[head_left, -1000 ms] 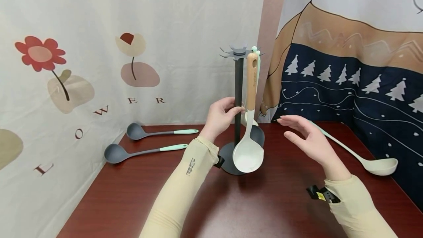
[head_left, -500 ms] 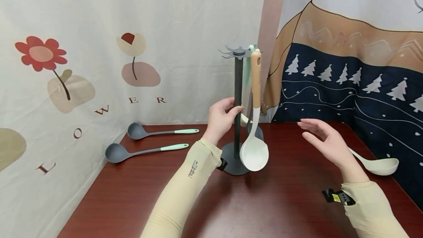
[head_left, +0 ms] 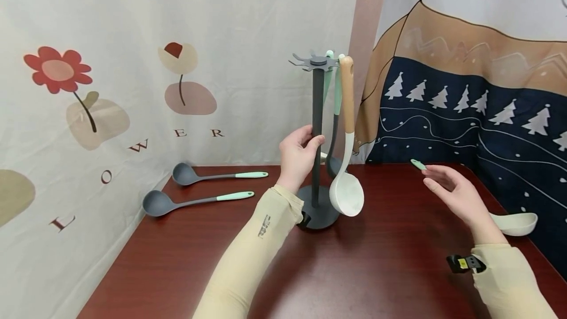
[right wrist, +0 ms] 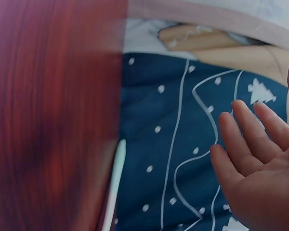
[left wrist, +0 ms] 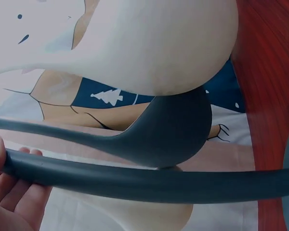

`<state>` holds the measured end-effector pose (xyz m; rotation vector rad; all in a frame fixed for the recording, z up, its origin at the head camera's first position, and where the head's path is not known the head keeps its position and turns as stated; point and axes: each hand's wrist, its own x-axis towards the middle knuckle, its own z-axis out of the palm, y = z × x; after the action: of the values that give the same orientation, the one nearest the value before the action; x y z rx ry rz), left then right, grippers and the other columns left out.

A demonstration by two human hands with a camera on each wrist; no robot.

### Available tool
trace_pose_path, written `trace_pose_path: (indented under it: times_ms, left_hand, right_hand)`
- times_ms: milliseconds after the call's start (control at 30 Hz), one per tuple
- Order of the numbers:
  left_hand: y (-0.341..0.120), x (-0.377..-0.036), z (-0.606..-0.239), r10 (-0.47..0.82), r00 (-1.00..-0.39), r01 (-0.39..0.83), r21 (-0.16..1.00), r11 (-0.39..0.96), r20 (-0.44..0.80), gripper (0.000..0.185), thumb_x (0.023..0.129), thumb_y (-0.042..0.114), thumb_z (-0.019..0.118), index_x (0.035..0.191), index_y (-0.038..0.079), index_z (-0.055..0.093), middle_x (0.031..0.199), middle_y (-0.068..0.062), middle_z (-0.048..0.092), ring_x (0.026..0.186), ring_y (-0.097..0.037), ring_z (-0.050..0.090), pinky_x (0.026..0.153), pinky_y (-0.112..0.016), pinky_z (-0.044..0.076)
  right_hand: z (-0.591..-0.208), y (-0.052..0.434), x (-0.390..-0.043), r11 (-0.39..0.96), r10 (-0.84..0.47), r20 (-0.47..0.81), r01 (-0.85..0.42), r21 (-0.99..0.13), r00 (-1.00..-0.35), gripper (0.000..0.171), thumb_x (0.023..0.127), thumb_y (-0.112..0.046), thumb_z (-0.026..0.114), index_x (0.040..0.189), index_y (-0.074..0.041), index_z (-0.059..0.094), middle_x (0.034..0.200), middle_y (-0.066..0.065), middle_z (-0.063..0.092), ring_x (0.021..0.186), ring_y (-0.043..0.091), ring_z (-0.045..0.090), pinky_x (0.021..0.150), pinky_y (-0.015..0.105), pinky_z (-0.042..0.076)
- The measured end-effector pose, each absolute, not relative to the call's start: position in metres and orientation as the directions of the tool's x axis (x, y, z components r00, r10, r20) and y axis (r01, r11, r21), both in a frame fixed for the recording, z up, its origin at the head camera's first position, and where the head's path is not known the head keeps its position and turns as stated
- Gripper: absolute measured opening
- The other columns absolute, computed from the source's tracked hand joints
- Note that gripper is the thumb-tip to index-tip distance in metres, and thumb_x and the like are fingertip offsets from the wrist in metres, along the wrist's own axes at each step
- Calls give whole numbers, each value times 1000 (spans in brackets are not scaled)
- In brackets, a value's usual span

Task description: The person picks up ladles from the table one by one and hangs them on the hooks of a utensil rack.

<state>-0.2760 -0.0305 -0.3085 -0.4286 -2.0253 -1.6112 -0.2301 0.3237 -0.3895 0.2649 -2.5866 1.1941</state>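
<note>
A red-brown table [head_left: 363, 270] stands in a corner hung with picture cloths. On it stands a dark rack [head_left: 317, 132], a tall pole on a round foot. The left hand [head_left: 298, 155] grips the pole about halfway up. Three ladles hang from the top of the rack. The nearest one is a white ladle [head_left: 346, 192] with a wooden handle. The right hand [head_left: 452, 194] hovers above the table to the right of the rack, fingers straight and holding nothing. Just under it lies a cream ladle [head_left: 514, 222] with a green tip. Two grey ladles [head_left: 195, 201] lie side by side at the left.
</note>
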Motion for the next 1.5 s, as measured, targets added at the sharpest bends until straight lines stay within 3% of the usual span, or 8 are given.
trace_pose_path:
  times_ms: [67,100,200,300,767,1500]
  left_hand:
    - [-28,-276,-308,-91,-810,546,801,244,580,15,89,7,73,104,5,75,93,-4,75,81,-12,69,73,-28,54]
    - [-27,-276,-308,-102,-806,549,800,242,583,16,89,7,74,104,4,75,93,-4,75,82,-12,69,73,-27,54]
    - [-24,-277,-308,-129,-795,555,797,239,592,17,88,7,75,104,3,75,93,-5,75,82,-13,70,72,-28,55]
    - [-22,-278,-310,-147,-790,555,795,244,596,18,88,7,75,105,2,75,93,-6,75,82,-13,70,71,-29,56]
    - [-16,-284,-320,-234,-770,540,802,257,593,22,86,8,78,106,2,75,93,-7,75,82,-13,71,72,-27,56]
    - [-9,-282,-325,-262,-742,568,786,243,617,22,84,13,80,104,5,75,92,-5,75,79,-10,69,69,-26,56]
  right_hand:
    - [-391,328,-231,661,-29,316,-255,-706,-948,52,100,-31,60,139,2,49,128,23,58,112,2,54,79,2,35]
    - [-392,329,-233,669,-22,309,-243,-702,-951,54,100,-32,60,140,2,48,129,24,58,117,13,55,86,8,39]
    - [-392,333,-235,698,-8,287,-210,-684,-958,60,100,-34,60,143,3,43,134,31,53,124,47,47,101,39,44]
    - [-395,338,-239,722,-4,279,-196,-664,-960,64,99,-34,61,145,5,38,135,33,49,124,53,44,94,68,36]
    - [-410,360,-245,788,-4,269,-169,-592,-963,70,98,-35,62,142,13,36,137,40,42,122,56,41,95,70,33]
    - [-416,369,-249,805,-7,240,-147,-574,-971,74,99,-38,59,142,16,32,138,42,38,122,59,38,95,72,31]
